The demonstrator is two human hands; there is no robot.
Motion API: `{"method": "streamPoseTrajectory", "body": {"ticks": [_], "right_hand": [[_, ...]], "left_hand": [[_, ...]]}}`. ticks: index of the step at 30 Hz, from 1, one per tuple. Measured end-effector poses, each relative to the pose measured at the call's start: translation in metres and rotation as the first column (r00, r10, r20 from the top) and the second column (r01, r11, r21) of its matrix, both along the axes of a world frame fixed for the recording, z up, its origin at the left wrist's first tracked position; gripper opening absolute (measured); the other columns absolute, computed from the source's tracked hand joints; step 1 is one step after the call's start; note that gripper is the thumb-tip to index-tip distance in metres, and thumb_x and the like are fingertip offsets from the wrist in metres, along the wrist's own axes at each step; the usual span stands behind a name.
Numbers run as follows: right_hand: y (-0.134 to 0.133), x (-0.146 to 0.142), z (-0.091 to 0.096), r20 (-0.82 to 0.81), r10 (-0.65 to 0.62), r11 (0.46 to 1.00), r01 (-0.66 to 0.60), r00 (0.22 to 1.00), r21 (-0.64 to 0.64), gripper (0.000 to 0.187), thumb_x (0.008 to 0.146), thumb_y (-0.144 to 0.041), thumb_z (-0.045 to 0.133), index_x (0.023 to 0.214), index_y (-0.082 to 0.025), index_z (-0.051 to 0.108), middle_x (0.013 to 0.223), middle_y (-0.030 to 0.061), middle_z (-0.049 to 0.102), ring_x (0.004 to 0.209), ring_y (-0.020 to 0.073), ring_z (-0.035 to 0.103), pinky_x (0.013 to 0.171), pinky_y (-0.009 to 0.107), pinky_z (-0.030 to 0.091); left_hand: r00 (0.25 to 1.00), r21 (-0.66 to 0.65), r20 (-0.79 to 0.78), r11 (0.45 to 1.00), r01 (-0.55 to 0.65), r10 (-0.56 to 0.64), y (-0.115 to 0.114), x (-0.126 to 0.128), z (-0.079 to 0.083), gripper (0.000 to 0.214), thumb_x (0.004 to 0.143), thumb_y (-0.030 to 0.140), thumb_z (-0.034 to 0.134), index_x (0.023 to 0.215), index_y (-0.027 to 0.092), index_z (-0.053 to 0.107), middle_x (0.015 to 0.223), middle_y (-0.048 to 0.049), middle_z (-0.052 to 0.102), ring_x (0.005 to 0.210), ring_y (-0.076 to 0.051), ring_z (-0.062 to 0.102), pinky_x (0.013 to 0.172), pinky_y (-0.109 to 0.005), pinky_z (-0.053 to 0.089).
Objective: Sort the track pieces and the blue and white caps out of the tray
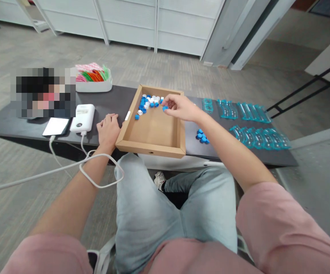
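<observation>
Blue piece (165, 108) pinched between thumb and forefinger of the right hand (178, 107), fingertips clamped on it, above the far right part of a shallow cardboard box (165, 149). Inside the box, loose blue and white pieces (143, 102) in a cluster along the far side and down the far left. Just left of the box, left hand (108, 129) resting on the dark table (119, 99), fingers bent and slightly apart; cannot tell whether touching the box wall. On the right, beside the right forearm, small heap of blue pieces (201, 137). Farther right, clear teal plastic parts (254, 113) in two rows, far and near. On the left, white power bank (82, 117) next to a phone (56, 126), both with cables attached. Beyond these, white bin (93, 87) of colourful strings (95, 75).
</observation>
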State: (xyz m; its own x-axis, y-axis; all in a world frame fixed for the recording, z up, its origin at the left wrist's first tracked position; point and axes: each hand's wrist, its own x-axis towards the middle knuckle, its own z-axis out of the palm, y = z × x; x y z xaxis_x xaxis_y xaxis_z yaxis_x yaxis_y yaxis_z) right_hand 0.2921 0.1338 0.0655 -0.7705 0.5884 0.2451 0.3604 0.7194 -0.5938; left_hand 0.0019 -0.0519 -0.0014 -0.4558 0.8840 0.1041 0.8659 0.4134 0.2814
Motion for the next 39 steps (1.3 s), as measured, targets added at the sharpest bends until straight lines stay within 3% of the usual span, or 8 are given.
{"method": "streamPoseTrajectory", "body": {"ticks": [4, 8, 11, 15, 23, 30, 35, 39], "right_hand": [[-0.021, 0.114, 0.024, -0.089, -0.205, 0.976, 0.197, 0.975, -0.092, 0.032, 0.090, -0.046, 0.091, 0.110, -0.026, 0.076, 0.111, 0.0070, 0.083, 0.100, 0.0264, 0.077, 0.094, 0.044, 0.066], [-0.059, 0.205, 0.011, -0.041, -0.408, 0.892, 0.388, 0.912, -0.232, 0.045, 0.083, -0.061, 0.098, 0.101, -0.029, 0.071, 0.100, 0.0056, 0.082, 0.094, 0.0286, 0.080, 0.091, 0.049, 0.070], [-0.089, 0.238, -0.014, 0.029, -0.515, 0.842, 0.512, 0.856, -0.170, 0.043, 0.081, -0.058, 0.098, 0.099, -0.030, 0.070, 0.094, 0.0053, 0.081, 0.090, 0.0303, 0.082, 0.089, 0.049, 0.070], [-0.114, 0.246, -0.044, 0.097, -0.575, 0.805, 0.583, 0.812, -0.107, 0.033, 0.080, -0.043, 0.092, 0.100, -0.030, 0.068, 0.098, 0.0054, 0.082, 0.083, 0.0292, 0.082, 0.089, 0.050, 0.070], [-0.114, 0.232, -0.076, -0.002, -0.603, 0.779, 0.589, 0.797, -0.215, 0.044, 0.076, -0.040, 0.084, 0.114, -0.030, 0.064, 0.130, 0.0133, 0.080, 0.093, 0.0316, 0.084, 0.083, 0.051, 0.072], [-0.102, 0.206, -0.044, -0.061, -0.575, 0.817, 0.570, 0.816, -0.082, 0.036, 0.087, -0.040, 0.077, 0.119, -0.029, 0.065, 0.126, 0.0118, 0.078, 0.088, 0.0292, 0.078, 0.079, 0.047, 0.066], [-0.073, 0.098, -0.016, -0.050, -0.203, 0.978, 0.204, 0.978, 0.032, 0.019, 0.100, -0.031, 0.070, 0.118, -0.026, 0.072, 0.113, 0.0083, 0.079, 0.092, 0.0263, 0.075, 0.091, 0.044, 0.062], [-0.042, -0.028, -0.022, 0.083, 0.099, 0.992, -0.105, 0.992, 0.071, 0.020, 0.103, -0.020, 0.067, 0.121, -0.021, 0.074, 0.121, 0.0101, 0.080, 0.111, 0.0280, 0.075, 0.104, 0.042, 0.059]], "left_hand": [[1.000, -0.028, 0.021, 1.000, 0.012, -0.011, -0.001, -0.001, 0.002, 0.063, 0.116, 0.023, 0.036, 0.173, 0.009, 0.059, 0.181, -0.0278, 0.056, 0.164, -0.041, 0.056, 0.137, -0.058, 0.039], [0.999, -0.062, 0.028, 0.998, 0.017, -0.016, 0.000, -0.001, 0.006, 0.064, 0.116, 0.021, 0.033, 0.173, 0.006, 0.057, 0.181, -0.0295, 0.055, 0.164, -0.043, 0.055, 0.137, -0.062, 0.039], [1.000, -0.077, 0.024, 0.997, 0.013, -0.012, 0.001, -0.001, 0.007, 0.064, 0.116, 0.022, 0.035, 0.174, 0.005, 0.056, 0.181, -0.0305, 0.054, 0.165, -0.044, 0.056, 0.137, -0.063, 0.040], [1.000, -0.076, 0.010, 0.997, 0.003, -0.003, 0.002, 0.000, 0.007, 0.063, 0.115, 0.021, 0.037, 0.173, 0.005, 0.056, 0.180, -0.0315, 0.054, 0.166, -0.044, 0.056, 0.136, -0.064, 0.041], [1.000, -0.091, -0.020, 0.996, -0.001, -0.001, 0.001, 0.001, 0.008, 0.063, 0.114, 0.023, 0.037, 0.173, 0.009, 0.055, 0.179, -0.0319, 0.055, 0.165, -0.043, 0.058, 0.135, -0.061, 0.043], [1.000, -0.073, 0.021, 0.997, 0.004, -0.002, 0.001, -0.002, 0.006, 0.064, 0.114, 0.025, 0.036, 0.173, 0.009, 0.055, 0.180, -0.0307, 0.054, 0.164, -0.042, 0.055, 0.136, -0.060, 0.040], [1.000, -0.073, 0.014, 0.997, 0.023, -0.022, 0.001, -0.004, 0.003, 0.063, 0.117, 0.022, 0.034, 0.174, 0.009, 0.055, 0.182, -0.0275, 0.054, 0.165, -0.041, 0.055, 0.136, -0.058, 0.040], [1.000, -0.060, -0.026, 0.998, -0.005, 0.003, 0.001, -0.003, 0.001, 0.065, 0.115, 0.021, 0.031, 0.173, 0.014, 0.059, 0.178, -0.0280, 0.058, 0.162, -0.040, 0.060, 0.133, -0.055, 0.043]]}}
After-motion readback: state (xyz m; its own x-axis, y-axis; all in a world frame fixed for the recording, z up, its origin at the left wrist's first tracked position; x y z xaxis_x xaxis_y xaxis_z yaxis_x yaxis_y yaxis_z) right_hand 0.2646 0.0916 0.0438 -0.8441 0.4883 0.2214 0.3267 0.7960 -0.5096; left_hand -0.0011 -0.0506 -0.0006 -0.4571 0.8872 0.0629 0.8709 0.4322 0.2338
